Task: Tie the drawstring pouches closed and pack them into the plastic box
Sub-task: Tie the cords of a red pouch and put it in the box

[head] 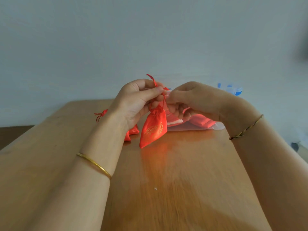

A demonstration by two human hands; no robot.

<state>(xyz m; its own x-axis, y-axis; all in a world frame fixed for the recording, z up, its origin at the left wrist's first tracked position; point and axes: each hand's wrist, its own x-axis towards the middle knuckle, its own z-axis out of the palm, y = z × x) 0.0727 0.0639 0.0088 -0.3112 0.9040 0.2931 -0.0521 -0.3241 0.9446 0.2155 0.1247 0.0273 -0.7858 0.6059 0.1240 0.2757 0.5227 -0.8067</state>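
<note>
Bench (pixel 183 172): we see a glossy brown wooden top running from just under the camera to a pale wall, with both bare forearms stretched over it.
Plastic packet (pixel 201 126): it is clear, lies flat on the bench behind the hands, and we make out red pieces inside.
Left hand (pixel 133 104): we find it raised above the bench, its thumb and forefinger pinching the drawstring (pixel 152 80) and the other fingers curled under.
Right hand (pixel 195 100): its fingers are curled, and its fingertips meet the left ones on the same cord.
Red pouch (pixel 154 129): we see gold printing on it; it hangs tilted from the cord between the hands, neck gathered, low corner at the bench surface. We cannot tell whether it touches.
Other pouches (pixel 133 130): red, on the bench behind the left wrist and partly hidden by it.
Clear container (pixel 233 90): it has blue parts, sits at the far edge by the wall, and is blurred.
Gold bangle (pixel 95 165): we see it round the left forearm.
Cord bracelet (pixel 246 128): we see it round the right wrist.
</note>
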